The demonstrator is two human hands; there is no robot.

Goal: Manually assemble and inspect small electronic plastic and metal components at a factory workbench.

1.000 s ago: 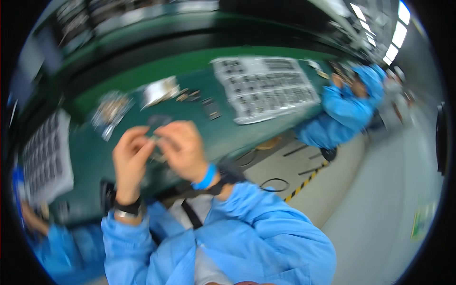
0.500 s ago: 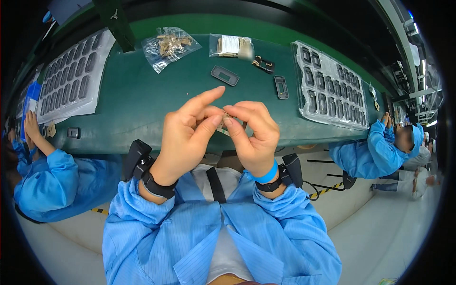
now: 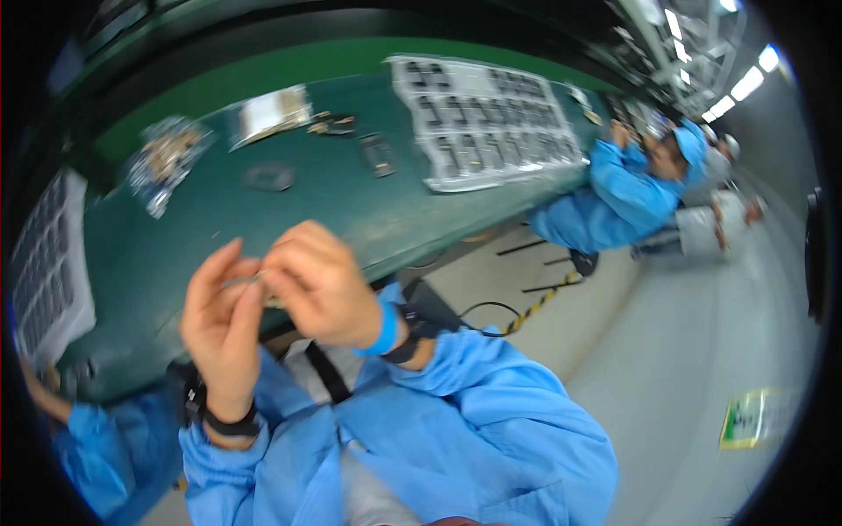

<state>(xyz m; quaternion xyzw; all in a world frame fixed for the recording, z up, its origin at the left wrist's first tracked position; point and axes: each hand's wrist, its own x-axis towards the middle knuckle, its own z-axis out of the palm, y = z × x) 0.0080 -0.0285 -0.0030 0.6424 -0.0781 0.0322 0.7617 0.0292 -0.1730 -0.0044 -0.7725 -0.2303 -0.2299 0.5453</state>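
Note:
My left hand (image 3: 224,320) and my right hand (image 3: 320,285) are raised together in front of me, fingertips meeting on a small thin part (image 3: 259,282) that is blurred and mostly hidden. Both hands pinch it above the near edge of the green worktable (image 3: 289,210). I wear blue sleeves, a black band on the left wrist and a blue band on the right wrist.
On the table lie a small dark flat part (image 3: 377,153), a dark ring-shaped piece (image 3: 269,178), two clear bags of parts (image 3: 162,162) (image 3: 272,110) and grey compartment trays at right (image 3: 487,118) and left (image 3: 44,272). A person in blue (image 3: 631,188) works at right; another sleeve (image 3: 96,438) shows lower left.
The view has swung and tilted, so the table now slants and the person at right appears larger. My hands stay pinched together on the small part.

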